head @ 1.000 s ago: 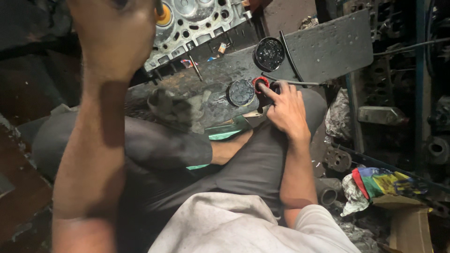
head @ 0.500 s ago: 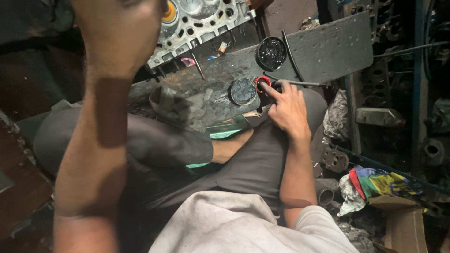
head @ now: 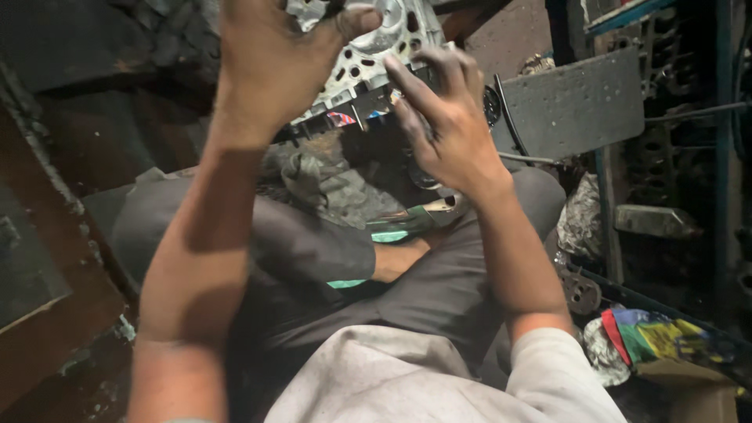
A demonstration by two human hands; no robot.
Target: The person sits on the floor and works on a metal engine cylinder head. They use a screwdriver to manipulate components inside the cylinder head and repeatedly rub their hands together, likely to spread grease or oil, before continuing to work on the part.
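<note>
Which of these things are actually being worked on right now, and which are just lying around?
In hand:
- left hand gripping the pale grey holed metal engine casting
- right hand, fingers spread, reaching to it

Lying about:
- flat dark grey metal plate
- greasy dark cloth
- bright multicoloured rags
</note>
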